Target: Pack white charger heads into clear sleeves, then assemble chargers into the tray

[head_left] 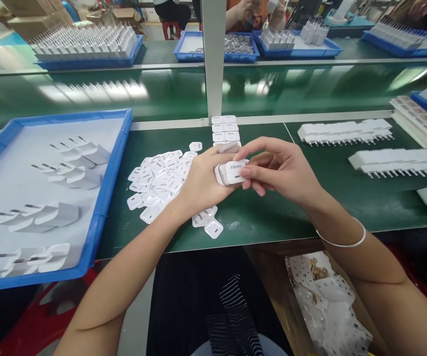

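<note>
My left hand (206,173) is closed around a small stack of white charger cover plates (220,174), held just above the green bench. With thumb and fingers, my right hand (278,170) pinches the front cover plate (234,172), which has grey printed lettering and a small slot. Left of my left hand lies a loose pile of similar cover plates (161,180), and a few more plates (213,228) lie below the wrist. Behind my hands, cover plates stand in two neat columns (225,127) beside the post, their lower part hidden by my fingers.
At left, a blue-rimmed tray (105,217) holds white plug housings (63,217) with metal pins. Rows of plug housings (347,131) lie on the right of the green bench (272,217). A grey post (213,59) rises at the back. Beyond it, a person (254,15) handles parts near more trays.
</note>
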The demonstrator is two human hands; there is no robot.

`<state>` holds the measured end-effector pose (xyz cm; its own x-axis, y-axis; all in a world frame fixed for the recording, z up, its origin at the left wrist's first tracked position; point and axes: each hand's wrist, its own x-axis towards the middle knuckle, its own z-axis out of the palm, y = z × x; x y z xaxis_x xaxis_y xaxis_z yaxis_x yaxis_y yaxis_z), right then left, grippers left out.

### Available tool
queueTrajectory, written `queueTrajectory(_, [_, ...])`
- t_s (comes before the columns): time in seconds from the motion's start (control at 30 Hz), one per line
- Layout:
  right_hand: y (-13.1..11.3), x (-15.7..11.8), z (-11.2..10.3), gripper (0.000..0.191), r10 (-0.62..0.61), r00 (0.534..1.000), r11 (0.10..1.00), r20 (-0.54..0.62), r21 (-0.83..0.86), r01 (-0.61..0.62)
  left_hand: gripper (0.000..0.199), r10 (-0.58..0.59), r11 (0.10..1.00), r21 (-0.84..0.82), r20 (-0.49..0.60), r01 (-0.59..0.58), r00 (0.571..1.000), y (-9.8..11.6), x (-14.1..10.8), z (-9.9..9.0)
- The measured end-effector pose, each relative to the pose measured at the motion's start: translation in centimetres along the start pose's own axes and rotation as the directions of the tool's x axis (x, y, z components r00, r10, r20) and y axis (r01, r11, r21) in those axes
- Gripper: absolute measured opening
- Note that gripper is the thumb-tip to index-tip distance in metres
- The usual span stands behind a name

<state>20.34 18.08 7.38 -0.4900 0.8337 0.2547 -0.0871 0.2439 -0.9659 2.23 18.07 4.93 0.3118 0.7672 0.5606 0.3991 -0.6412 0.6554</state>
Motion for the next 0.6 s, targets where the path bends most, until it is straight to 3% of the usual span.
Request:
queueTrajectory(0.17, [0.08, 0.07, 0.23, 0.016, -0.029, 1.0, 1.0, 0.003, -0.004, 0.029, 0.009, 0.013, 1.0, 0.003, 0.002, -0.013, 1.0, 0.03, -0.03, 0.08])
queueTrajectory(0.6, [0.22, -0.09, 0.28, 0.015, -0.045, 0.999, 0.997, -0.005, -0.068, 0.045, 0.008, 0.026, 1.0, -0.003, 0.014, -0.026, 1.0, 0.24, 0.01, 0.19])
